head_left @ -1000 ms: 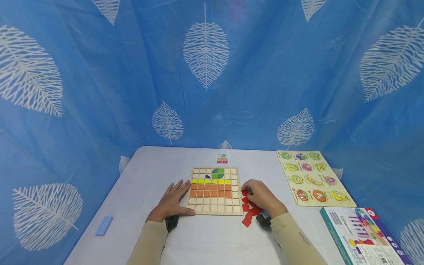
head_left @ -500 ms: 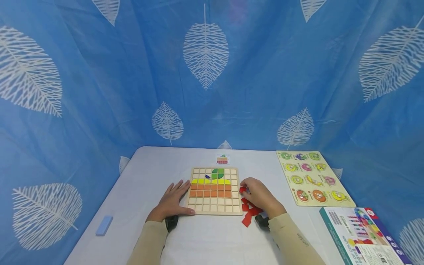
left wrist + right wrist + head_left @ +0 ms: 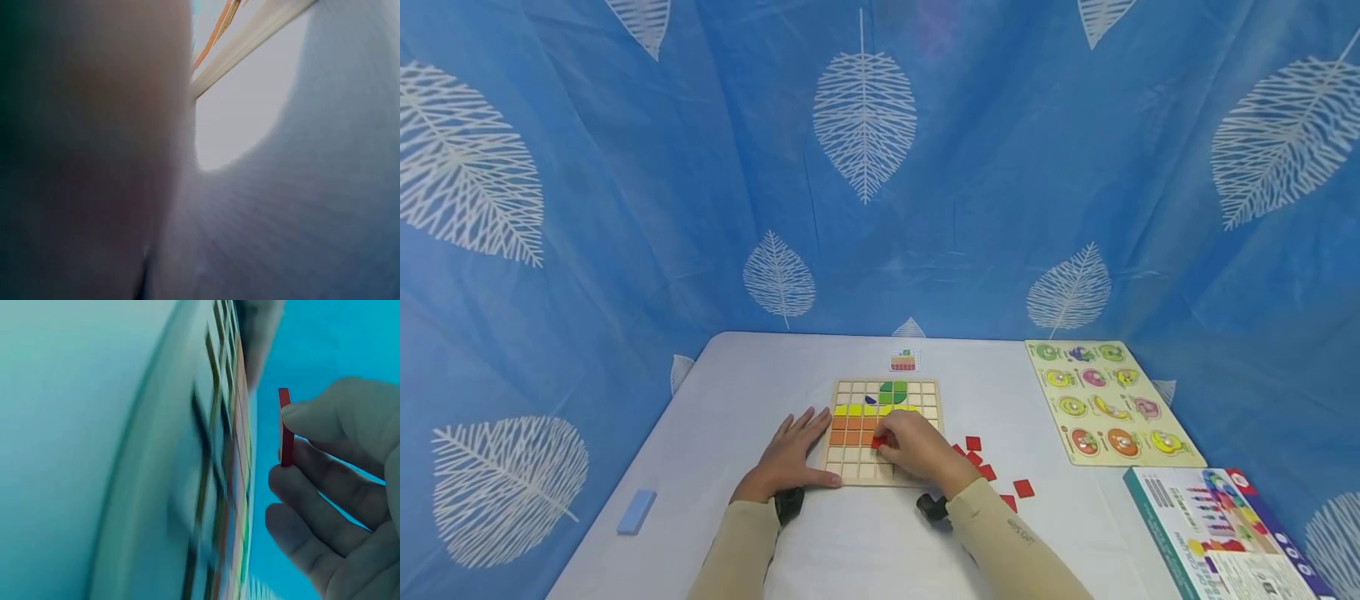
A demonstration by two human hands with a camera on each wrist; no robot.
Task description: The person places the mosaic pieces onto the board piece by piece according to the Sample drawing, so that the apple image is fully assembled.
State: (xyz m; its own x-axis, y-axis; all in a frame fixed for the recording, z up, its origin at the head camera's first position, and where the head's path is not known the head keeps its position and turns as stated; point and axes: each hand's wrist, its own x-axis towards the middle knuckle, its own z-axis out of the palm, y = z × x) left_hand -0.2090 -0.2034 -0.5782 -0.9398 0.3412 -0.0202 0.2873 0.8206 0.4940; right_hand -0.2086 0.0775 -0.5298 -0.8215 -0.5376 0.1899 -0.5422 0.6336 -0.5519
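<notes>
Right hand (image 3: 917,450): held over the lower middle of the grid board; a red square tile (image 3: 285,427) is pinched on edge between thumb and fingertips, just above the board's cells and clear of them.
Left hand (image 3: 790,457): laid flat on the table, fingers straight and spread, thumb pressed against the board's lower left corner; nothing is gripped.
Wooden grid board (image 3: 932,392): seated at table centre; green pieces and one dark blue piece at top, a yellow row beneath, two orange rows under that, the lowest rows bare wood.
Loose red tiles (image 3: 1024,488): scattered on the white table (image 3: 737,375) just right of the board, beside the right forearm.
Pattern card (image 3: 903,361): small, set just behind the board; a striped picture is shown, print too small to be read.
Peg puzzle board (image 3: 1180,454): yellow, well right of the grid board, round pictured pieces in rows; labels not legible.
Printed box (image 3: 1157,500): at the near right corner; writing present but unreadable.
Blue block (image 3: 636,511): near the left table edge, apart from everything.
Backdrop (image 3: 625,208): blue cloth with white leaf prints, hung round the table.
Left wrist view: mostly blocked by blurred skin; only the board's edge is made out.
</notes>
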